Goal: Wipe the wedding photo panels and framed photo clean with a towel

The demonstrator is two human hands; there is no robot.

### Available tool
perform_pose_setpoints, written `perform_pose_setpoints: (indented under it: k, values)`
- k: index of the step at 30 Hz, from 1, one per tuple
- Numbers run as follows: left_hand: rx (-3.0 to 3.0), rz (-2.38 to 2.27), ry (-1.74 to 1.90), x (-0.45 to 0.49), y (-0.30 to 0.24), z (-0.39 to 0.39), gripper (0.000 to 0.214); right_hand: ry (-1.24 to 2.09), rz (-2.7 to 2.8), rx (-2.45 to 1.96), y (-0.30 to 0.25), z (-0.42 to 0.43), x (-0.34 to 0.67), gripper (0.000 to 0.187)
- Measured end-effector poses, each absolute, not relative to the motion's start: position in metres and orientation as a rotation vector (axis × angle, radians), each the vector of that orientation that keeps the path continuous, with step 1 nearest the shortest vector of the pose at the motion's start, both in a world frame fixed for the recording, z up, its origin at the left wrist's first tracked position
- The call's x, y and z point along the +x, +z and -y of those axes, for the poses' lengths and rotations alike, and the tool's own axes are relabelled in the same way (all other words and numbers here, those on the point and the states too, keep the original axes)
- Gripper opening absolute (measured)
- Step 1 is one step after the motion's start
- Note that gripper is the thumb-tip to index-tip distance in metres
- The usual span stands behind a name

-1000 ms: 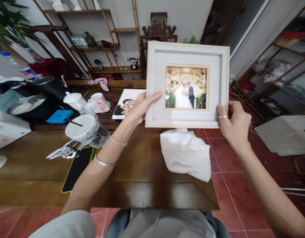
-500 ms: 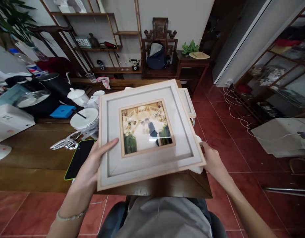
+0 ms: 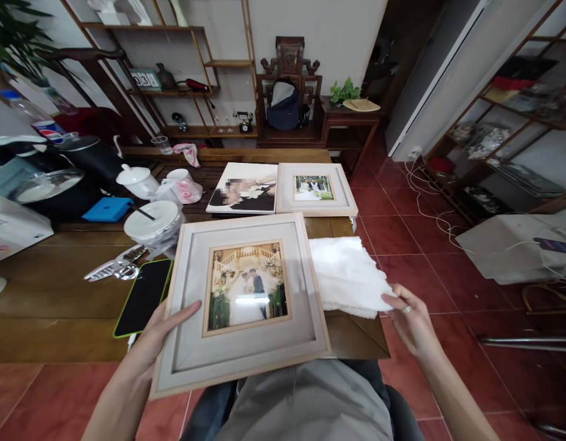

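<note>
My left hand [image 3: 161,334] grips the left edge of a large white picture frame [image 3: 244,300] with a wedding photo, which lies tilted over the near edge of the wooden table [image 3: 57,294] and my lap. My right hand [image 3: 411,318] pinches the near right corner of a white cloth [image 3: 345,275] that lies on the table just right of the frame. Farther back on the table lie a smaller framed photo [image 3: 316,190] and an unframed photo print [image 3: 244,188].
A black phone in a green case [image 3: 143,297] lies left of the frame, beside a clear clip [image 3: 113,268]. White teaware [image 3: 147,202], a blue box [image 3: 107,209] and a kettle crowd the left. Red tiled floor, cables and shelving are at the right.
The big frame came down from upright in front of me to lying flat over the table edge. My right hand let go of it and took the cloth's corner.
</note>
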State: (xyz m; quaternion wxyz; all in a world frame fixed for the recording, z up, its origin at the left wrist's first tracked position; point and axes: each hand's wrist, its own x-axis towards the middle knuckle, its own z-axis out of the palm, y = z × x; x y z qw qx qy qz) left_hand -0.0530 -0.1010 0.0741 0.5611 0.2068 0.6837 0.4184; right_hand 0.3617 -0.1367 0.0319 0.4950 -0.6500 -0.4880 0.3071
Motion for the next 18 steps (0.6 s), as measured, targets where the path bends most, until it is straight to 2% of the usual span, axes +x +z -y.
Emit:
perform_pose_setpoints:
  k: [4, 7, 9, 11, 15, 18]
  values:
    - [0.437, -1.569, 0.94, -0.056, 0.068, 0.102, 0.048, 0.315, 1.225, -1.581, 0.033, 0.154, 0.349, 0.017]
    - [0.409, -1.585, 0.912, -0.061, 0.069, 0.106, 0.042, -0.103, 1.842, -1.535, 0.036, 0.162, 0.323, 0.021]
    - [0.422, -1.615, 0.918, -0.065, 0.072, 0.107, 0.038, -0.224, 2.186, -1.528, 0.036, 0.156, 0.302, 0.02]
    - [0.434, -1.633, 0.937, -0.067, 0.073, 0.108, 0.035, -0.262, 2.282, -1.61, 0.037, 0.141, 0.284, 0.007]
    - [0.448, -1.597, 0.96, -0.068, 0.071, 0.105, 0.043, -0.214, 2.124, -1.579, 0.046, 0.106, 0.282, 0.013]
    - [0.472, -1.598, 0.965, -0.066, 0.068, 0.102, 0.049, 0.167, 1.605, -1.478, 0.068, 0.093, 0.312, 0.012]
